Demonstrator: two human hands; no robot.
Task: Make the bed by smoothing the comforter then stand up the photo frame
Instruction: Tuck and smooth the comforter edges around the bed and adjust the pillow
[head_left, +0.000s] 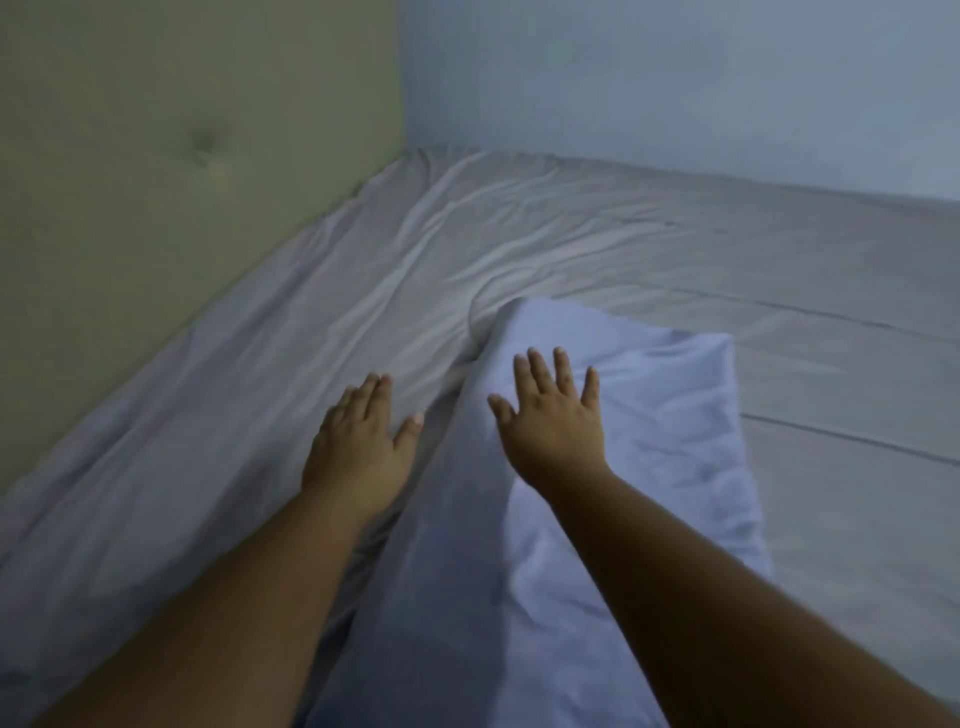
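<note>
- Both hands are flat and spread, so neither grip holds anything: your left hand (358, 447) is palm-down on the wrinkled bed sheet (218, 415), and your right hand (553, 421) lies open-fingered on the comforter (670, 415).
- That comforter is a bunched, pale bluish fold running from the near edge up the middle of the bed, its far end just beyond your right fingertips.
- You look to be in the smoothing step, and early in it; much of the mattress is uncovered.
- Next, I judge you need to take an edge and draw the fold wide, then press the creases outward.
- Beyond it, the padded headboard (156, 156) and the wall (675, 78) close in the far corner, leaving little room there.
- No photo frame is in view.
</note>
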